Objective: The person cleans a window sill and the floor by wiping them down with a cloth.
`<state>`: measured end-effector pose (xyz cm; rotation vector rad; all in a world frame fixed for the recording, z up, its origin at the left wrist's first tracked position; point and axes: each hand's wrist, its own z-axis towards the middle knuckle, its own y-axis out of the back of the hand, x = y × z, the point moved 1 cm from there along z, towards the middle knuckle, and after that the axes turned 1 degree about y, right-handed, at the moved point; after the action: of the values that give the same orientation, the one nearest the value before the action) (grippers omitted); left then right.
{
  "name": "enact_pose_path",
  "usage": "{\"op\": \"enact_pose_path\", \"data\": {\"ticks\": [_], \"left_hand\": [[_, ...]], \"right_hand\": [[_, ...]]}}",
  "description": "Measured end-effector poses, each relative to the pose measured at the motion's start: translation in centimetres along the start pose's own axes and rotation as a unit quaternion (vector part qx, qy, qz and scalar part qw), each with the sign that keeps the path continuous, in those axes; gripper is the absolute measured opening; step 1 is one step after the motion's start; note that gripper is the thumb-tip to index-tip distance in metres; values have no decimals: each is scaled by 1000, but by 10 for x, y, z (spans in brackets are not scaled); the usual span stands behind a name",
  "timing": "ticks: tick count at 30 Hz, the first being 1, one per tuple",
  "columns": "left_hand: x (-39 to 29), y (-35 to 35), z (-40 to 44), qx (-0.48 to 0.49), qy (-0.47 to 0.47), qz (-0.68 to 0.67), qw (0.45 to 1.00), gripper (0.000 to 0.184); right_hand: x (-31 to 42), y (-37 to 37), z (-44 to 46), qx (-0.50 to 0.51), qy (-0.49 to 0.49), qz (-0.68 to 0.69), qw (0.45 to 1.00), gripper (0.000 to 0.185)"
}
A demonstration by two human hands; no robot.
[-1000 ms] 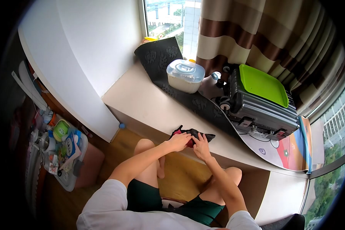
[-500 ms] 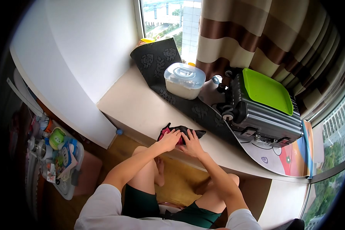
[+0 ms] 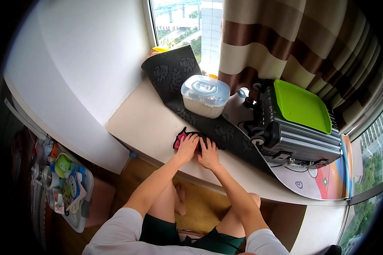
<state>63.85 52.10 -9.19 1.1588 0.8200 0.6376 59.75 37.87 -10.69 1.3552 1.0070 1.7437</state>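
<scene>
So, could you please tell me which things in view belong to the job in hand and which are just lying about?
Seemingly part of the job:
- black-and-pink cloth item, under both hands
- left hand and right hand
- ledge beneath it

Apparently just lying about:
- lidded tub
- dark patterned mat
- suitcase
- green tray

The cloth [image 3: 180, 140] is black with bright pink at its left end. The desk [image 3: 136, 112] is beige, the floor [image 3: 200, 200] yellowish brown. The dark mat [image 3: 224, 134] is charcoal with a floral pattern; the right mat [image 3: 300, 177] is pale, with a purple swirl, red and orange patches and a blue edge. Suitcase [image 3: 300, 142]: dark grey, ribbed in lines. Tray [image 3: 304, 106]: lime green. Curtain [image 3: 281, 36]: cream, tan and brown bands. Lid [image 3: 205, 90]: pale blue, translucent. Shirt [image 3: 115, 231]: white. Shorts [image 3: 159, 230]: dark green.
</scene>
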Motion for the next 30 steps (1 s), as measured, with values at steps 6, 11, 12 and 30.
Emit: {"op": "enact_pose_path", "data": {"ticks": [6,11,12,30], "left_hand": [[5,1,1,31,0,-3,1000,62],[4,3,-17,78,-6,23,997,56],[0,8,-22,104,-11,26,994,55],[-86,23,-130,66,-32,25,997,60]], "right_hand": [[-2,4,0,24,11,1,1000,82],[-3,4,-18,27,75,12,997,79],[-3,5,-23,36,85,18,996,79],[2,55,-128,134,193,20,972,78]]}}
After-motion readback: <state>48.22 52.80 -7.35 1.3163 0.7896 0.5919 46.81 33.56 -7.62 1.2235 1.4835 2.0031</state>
